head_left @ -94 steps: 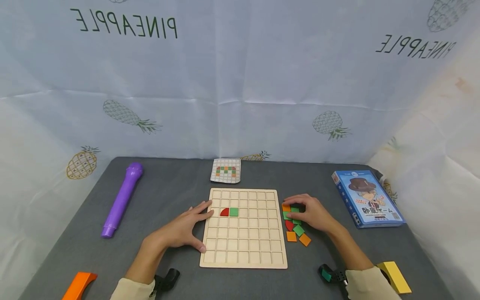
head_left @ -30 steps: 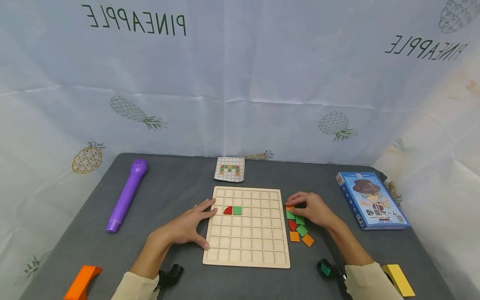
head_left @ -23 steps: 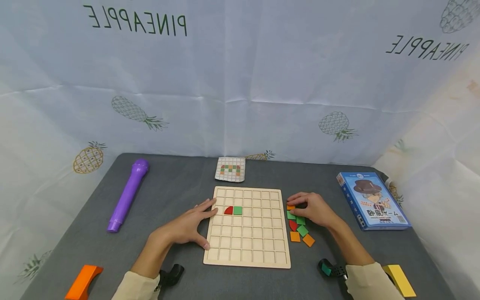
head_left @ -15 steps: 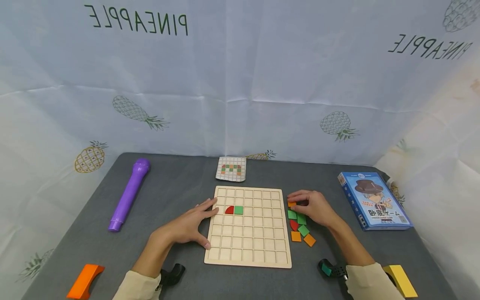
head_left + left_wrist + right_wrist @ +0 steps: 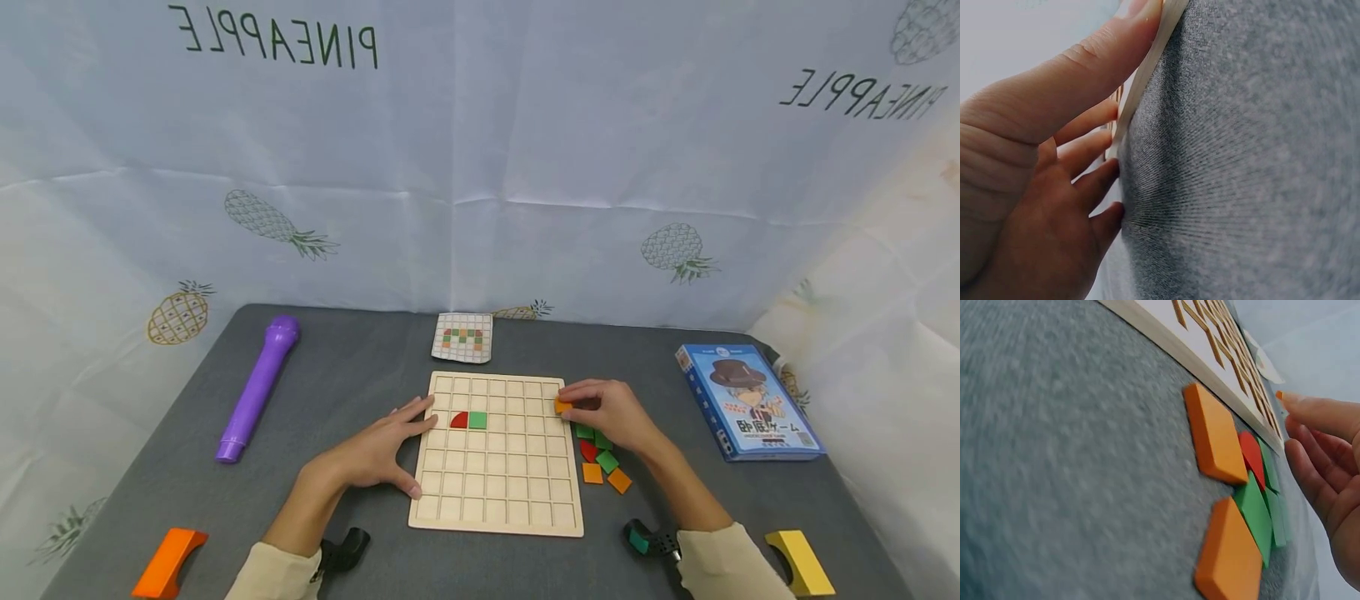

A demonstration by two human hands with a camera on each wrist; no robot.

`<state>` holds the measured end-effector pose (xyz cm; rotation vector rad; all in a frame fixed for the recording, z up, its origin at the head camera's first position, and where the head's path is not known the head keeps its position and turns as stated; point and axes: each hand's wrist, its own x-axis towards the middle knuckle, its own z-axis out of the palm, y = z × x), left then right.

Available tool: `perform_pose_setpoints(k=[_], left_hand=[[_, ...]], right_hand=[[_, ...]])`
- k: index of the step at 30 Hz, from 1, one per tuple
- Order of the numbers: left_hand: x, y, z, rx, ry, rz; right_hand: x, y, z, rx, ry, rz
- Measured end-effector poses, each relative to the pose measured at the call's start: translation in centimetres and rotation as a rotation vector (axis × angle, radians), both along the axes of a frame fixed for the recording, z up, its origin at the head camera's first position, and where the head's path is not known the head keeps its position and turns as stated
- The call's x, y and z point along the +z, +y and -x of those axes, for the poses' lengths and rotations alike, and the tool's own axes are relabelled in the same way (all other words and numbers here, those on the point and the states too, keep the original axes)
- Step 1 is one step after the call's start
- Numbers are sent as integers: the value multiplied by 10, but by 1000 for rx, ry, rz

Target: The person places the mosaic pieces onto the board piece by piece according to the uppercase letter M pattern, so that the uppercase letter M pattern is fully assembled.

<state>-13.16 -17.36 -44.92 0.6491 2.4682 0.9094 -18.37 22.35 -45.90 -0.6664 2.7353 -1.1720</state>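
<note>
A square wooden grid board [image 5: 495, 483] lies on the grey table. In it sit a red quarter-circle tile [image 5: 460, 420] and, right beside it, a green square tile [image 5: 477, 420]. My left hand [image 5: 371, 450] rests on the board's left edge with fingers spread and thumb near the lower corner. My right hand [image 5: 611, 412] pinches an orange square tile [image 5: 562, 406] over the board's right edge. Below that hand is a loose cluster of tiles: a red tile [image 5: 588, 451], several green tiles [image 5: 607, 460] and two orange tiles [image 5: 1213, 434]. The hand partly hides the upper green ones.
Behind the board lies a pattern card [image 5: 462, 338] with a coloured grid design. A purple microphone-shaped object [image 5: 257, 387] lies at left and a blue game box [image 5: 748, 402] at right. An orange block [image 5: 168, 563] and a yellow arch block [image 5: 801, 563] lie near the front corners.
My right hand has lifted the orange tile from the top of the cluster and carried it left to the board's right edge. The left hand stays on the board.
</note>
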Motion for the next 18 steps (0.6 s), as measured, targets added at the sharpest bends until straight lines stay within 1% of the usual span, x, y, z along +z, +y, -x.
perform_pose_setpoints(k=[3, 10, 18], left_hand=[[1, 0, 0, 4, -1, -3], [2, 1, 0, 5, -2, 7], [3, 2, -1, 15, 3, 3]], right_hand=[[-2, -6, 1, 10, -5, 12], [-6, -21, -1, 46, 15, 25], [-4, -45, -3, 94, -42, 67]])
